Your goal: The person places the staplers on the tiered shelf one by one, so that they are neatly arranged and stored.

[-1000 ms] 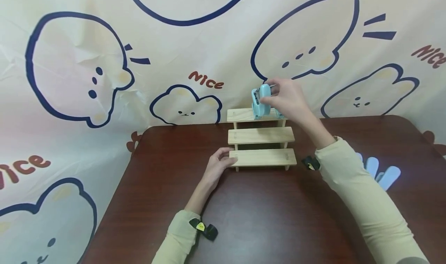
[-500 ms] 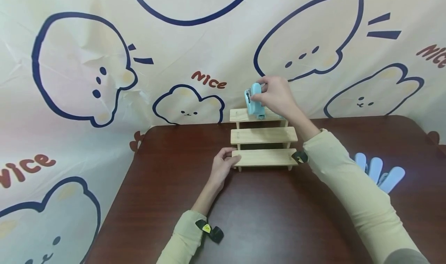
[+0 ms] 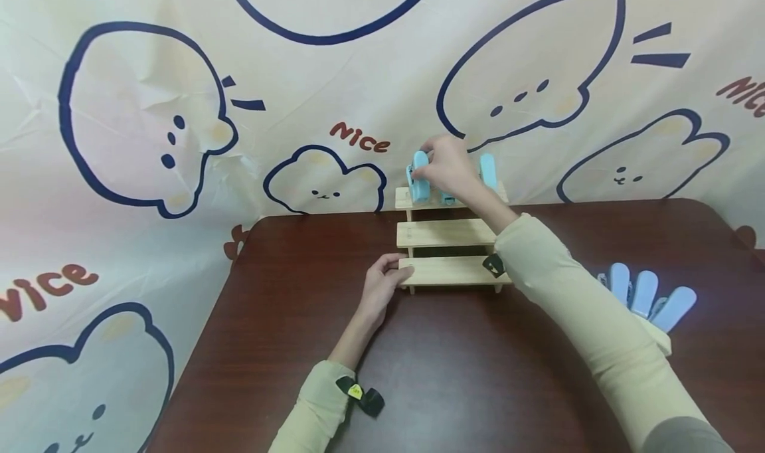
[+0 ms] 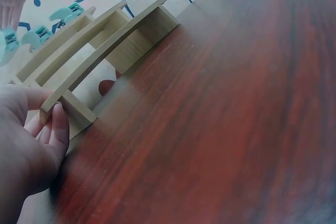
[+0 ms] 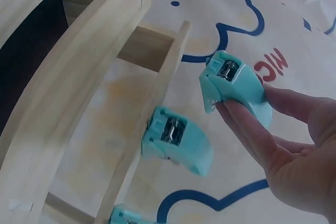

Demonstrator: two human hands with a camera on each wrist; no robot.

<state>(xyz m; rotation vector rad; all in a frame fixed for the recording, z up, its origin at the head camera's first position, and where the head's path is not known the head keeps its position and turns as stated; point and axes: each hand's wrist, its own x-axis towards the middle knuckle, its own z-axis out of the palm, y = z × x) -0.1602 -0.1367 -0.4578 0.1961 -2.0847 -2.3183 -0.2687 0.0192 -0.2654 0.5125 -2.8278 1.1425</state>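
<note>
My right hand (image 3: 449, 167) pinches a teal plastic spring clip (image 5: 245, 88) between thumb and fingers. In the head view it is at the left end of the top step of a small three-step wooden stand (image 3: 448, 232). Two more teal clips are on that top step: a middle one (image 5: 181, 137), mostly hidden behind my hand in the head view, and one at the right (image 3: 488, 169). My left hand (image 3: 382, 281) grips the left end of the lowest step, its thumb against the board (image 4: 105, 51).
Several light-blue clips (image 3: 645, 293) are grouped on the dark wooden table (image 3: 287, 320) to the right, partly behind my right sleeve. A cloth with cartoon drawings (image 3: 323, 81) hangs directly behind the stand.
My right hand has carried its clip leftward along the top step, and the right-hand clip has come into sight. My left hand keeps its grip on the stand.
</note>
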